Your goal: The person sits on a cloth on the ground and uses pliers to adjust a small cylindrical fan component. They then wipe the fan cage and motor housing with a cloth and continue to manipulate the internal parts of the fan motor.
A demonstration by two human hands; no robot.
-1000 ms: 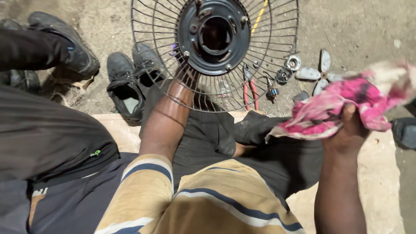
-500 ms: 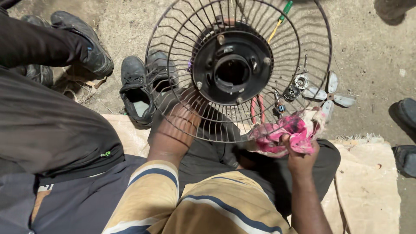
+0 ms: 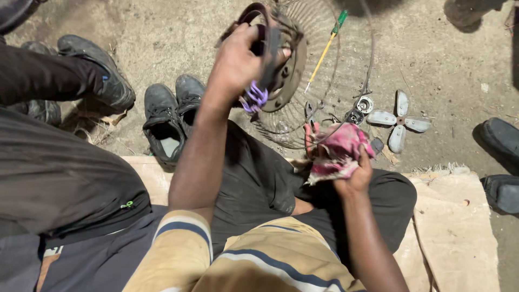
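A round wire fan guard (image 3: 346, 70) with a dark centre hub (image 3: 286, 65) is tilted up on edge in front of me. My left hand (image 3: 238, 59) grips the hub near its rim, next to a purple wire tie (image 3: 255, 99). A pink and white rag (image 3: 338, 151) is bunched in my right hand (image 3: 354, 173), which presses it against the guard's lower rim wires. My dark-trousered legs lie below the guard.
A small fan blade (image 3: 399, 120), metal parts (image 3: 359, 108), red-handled pliers (image 3: 309, 124) and a yellow screwdriver with a green handle (image 3: 324, 51) lie on the dirt. Worn black shoes (image 3: 167, 116) stand left. Another person's leg and shoe (image 3: 92, 70) are at far left, cardboard (image 3: 459, 227) under me.
The guard has turned from facing me flat to standing on edge. My left hand moved up from the lower rim onto the hub. The rag hand stays at the rim.
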